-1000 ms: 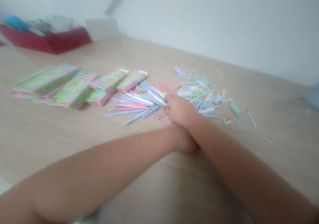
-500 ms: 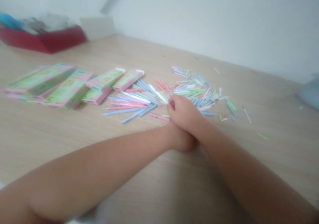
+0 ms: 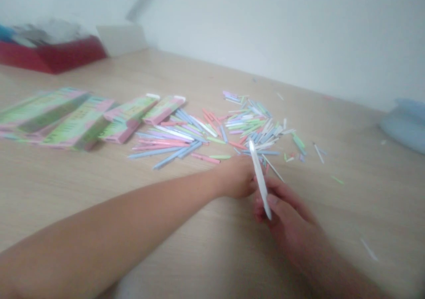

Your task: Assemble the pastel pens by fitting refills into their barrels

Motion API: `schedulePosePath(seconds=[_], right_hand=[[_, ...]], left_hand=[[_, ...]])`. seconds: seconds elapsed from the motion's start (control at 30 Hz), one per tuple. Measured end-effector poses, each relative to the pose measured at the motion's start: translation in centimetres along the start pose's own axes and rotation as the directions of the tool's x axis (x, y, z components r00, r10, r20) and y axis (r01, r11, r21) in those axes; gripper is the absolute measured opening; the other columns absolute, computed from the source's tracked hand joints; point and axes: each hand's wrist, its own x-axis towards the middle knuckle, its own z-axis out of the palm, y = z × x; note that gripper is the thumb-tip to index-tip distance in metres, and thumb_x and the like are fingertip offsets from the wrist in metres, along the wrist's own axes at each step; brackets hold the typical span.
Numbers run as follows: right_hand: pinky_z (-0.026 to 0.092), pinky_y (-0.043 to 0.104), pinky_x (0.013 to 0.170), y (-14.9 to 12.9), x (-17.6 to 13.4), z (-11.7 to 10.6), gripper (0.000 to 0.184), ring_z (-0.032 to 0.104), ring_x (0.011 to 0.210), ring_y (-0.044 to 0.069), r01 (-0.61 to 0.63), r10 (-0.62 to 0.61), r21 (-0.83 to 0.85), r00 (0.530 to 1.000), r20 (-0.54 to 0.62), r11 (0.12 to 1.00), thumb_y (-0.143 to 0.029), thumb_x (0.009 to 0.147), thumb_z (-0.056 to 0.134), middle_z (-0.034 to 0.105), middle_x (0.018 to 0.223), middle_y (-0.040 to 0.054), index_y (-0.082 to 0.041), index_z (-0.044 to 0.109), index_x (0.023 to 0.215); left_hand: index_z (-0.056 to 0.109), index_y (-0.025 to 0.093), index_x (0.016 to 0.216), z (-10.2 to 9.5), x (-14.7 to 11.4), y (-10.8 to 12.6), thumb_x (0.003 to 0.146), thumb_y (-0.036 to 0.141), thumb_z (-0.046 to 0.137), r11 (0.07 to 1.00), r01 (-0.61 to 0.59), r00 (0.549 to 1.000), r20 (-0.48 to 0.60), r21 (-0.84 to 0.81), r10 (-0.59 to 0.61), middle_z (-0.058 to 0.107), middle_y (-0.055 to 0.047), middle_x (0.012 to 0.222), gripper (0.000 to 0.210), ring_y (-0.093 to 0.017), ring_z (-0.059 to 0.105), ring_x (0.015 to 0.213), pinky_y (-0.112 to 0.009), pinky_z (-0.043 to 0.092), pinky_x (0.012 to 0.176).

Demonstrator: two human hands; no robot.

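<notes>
Between the thumb and fingers of my right hand (image 3: 292,215) is a slim white stick (image 3: 259,179) with tapered ends, tilted up and away from me. My left hand (image 3: 237,175) is closed just beside it, low over the table; its fingers are mostly hidden, and what they hold cannot be made out. Just beyond both hands lies a loose heap of short pastel sticks (image 3: 252,117) in white, green, blue, pink and purple. Longer sticks (image 3: 169,139) are fanned out to its left.
Several pink-and-green printed boxes (image 3: 69,119) lie in a row on the left of the wooden table (image 3: 159,250). Behind them stands a red tray (image 3: 73,55) with mixed items, beside a white card (image 3: 122,40). A pale blue bag-like thing (image 3: 407,124) sits at the right.
My right hand has come off the left wrist, moved right and toward me, and now shows a white stick. The left hand stays nearly in place. The view has shifted slightly.
</notes>
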Motion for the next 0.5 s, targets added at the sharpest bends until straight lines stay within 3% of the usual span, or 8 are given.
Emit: schedulePosePath(seconds=[0.17,0.27,0.33,0.37,0.5], right_hand=[[0.045,0.027,0.062,1.1,1.4,-0.6,0.019,0.055,0.07,0.015,0.007,0.001,0.051,0.988,-0.152,0.999,-0.033,0.091,0.069,0.063,0.076,-0.001,-0.029,0.075,0.109],[0.047,0.026,0.063,1.7,2.1,-1.1,0.014,0.056,0.071,0.014,0.015,-0.008,0.037,0.983,-0.184,0.999,-0.035,0.092,0.07,0.063,0.078,-0.0012,-0.029,0.075,0.104],[0.048,0.025,0.06,2.1,2.3,-1.4,0.014,0.057,0.07,0.014,0.008,-0.002,0.024,0.977,-0.215,1.0,-0.037,0.092,0.07,0.063,0.079,-0.0014,-0.029,0.074,0.103],[0.049,0.025,0.058,2.2,2.4,-1.6,0.015,0.057,0.07,0.014,0.001,0.002,0.012,0.971,-0.238,1.0,-0.038,0.092,0.07,0.063,0.08,-0.0013,-0.029,0.074,0.103],[0.054,0.027,0.053,2.1,2.9,-2.0,0.026,0.061,0.077,0.019,-0.019,-0.021,-0.115,0.942,-0.336,0.993,-0.047,0.09,0.072,0.064,0.088,0.0014,-0.027,0.071,0.106]], left_hand=[[0.072,0.019,0.109,-0.3,-0.1,-0.2,0.091,0.019,0.056,0.94,0.237,0.964,-0.059,-0.244,-0.258,0.075,-0.004,0.101,0.025,-0.02,0.07,0.097,-0.032,0.059,0.087],[0.069,0.018,0.117,-0.5,-0.3,-0.2,0.088,0.022,0.059,0.739,0.379,0.877,-0.039,-0.557,-0.479,0.073,-0.007,0.11,0.031,-0.021,0.071,0.092,-0.03,0.062,0.071],[0.068,0.017,0.115,-0.8,-0.4,-0.1,0.083,0.024,0.061,0.574,0.361,0.844,-0.003,-0.735,-0.536,0.07,-0.01,0.118,0.034,-0.024,0.071,0.096,-0.032,0.062,0.067],[0.068,0.016,0.114,-1.0,-0.5,-0.1,0.08,0.024,0.061,0.521,0.315,0.852,-0.005,-0.794,-0.523,0.069,-0.011,0.12,0.035,-0.025,0.071,0.1,-0.033,0.063,0.069],[0.068,0.014,0.111,-1.7,-0.8,-0.1,0.071,0.021,0.065,0.456,0.182,0.881,-0.062,-0.871,-0.469,0.071,-0.009,0.109,0.041,-0.024,0.067,0.105,-0.034,0.061,0.083]])
